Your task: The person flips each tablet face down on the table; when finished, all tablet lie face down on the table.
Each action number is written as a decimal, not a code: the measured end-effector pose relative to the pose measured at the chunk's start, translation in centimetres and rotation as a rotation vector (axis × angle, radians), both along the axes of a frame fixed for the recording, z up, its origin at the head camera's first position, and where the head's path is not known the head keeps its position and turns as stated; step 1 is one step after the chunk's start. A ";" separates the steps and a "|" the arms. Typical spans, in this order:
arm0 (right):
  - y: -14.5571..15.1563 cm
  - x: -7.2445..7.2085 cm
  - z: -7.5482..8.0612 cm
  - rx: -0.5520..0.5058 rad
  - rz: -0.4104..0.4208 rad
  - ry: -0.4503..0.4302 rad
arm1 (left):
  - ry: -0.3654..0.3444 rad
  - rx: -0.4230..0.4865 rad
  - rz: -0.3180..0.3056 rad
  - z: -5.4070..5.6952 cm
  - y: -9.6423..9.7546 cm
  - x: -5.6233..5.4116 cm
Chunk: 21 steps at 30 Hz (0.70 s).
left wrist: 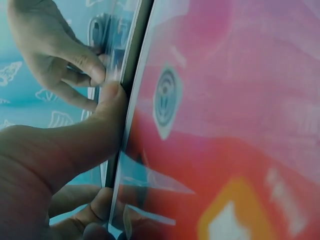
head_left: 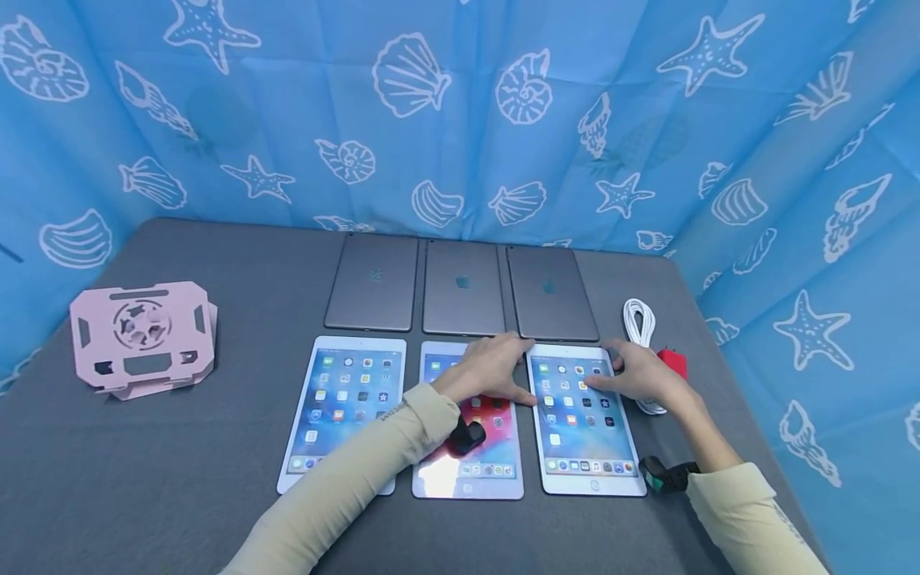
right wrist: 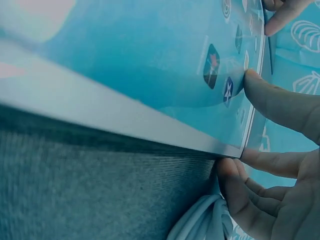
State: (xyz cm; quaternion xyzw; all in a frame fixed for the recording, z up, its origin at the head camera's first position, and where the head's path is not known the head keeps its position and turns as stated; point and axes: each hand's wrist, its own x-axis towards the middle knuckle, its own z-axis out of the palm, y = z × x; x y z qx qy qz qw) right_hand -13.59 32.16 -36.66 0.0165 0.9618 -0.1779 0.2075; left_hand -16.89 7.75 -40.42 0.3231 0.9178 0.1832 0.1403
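Note:
The right-hand white tablet (head_left: 575, 423) lies face up, its screen lit with app icons. My left hand (head_left: 492, 367) reaches over the middle tablet (head_left: 467, 487), thumb and fingertips spread along the right-hand tablet's left edge and upper left corner. At the opposite corner, my right hand (head_left: 640, 371) pinches that tablet, with its thumb (right wrist: 272, 102) over the screen and other fingers at the top edge and side. Another lit white tablet (head_left: 345, 407) lies left of the middle one, partly hidden by my left sleeve.
Three dark tablets (head_left: 377, 279) lie back up in a row behind. A coiled white cable (head_left: 638, 319) and a red charger block (head_left: 672, 363) sit beside my right hand. A pink stand (head_left: 144, 335) is at the far left. A blue patterned curtain (head_left: 460, 120) borders the table.

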 end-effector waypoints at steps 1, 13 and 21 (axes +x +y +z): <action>0.0 0.0 0.0 -0.005 -0.004 0.001 | 0.000 -0.002 0.003 0.0 0.0 0.0; 0.3 0.0 -0.1 -0.094 -0.077 -0.026 | -0.011 0.027 0.040 0.0 0.3 -0.1; 1.2 0.4 0.7 -0.278 -0.058 -0.065 | 0.009 0.021 0.042 0.0 0.3 -0.1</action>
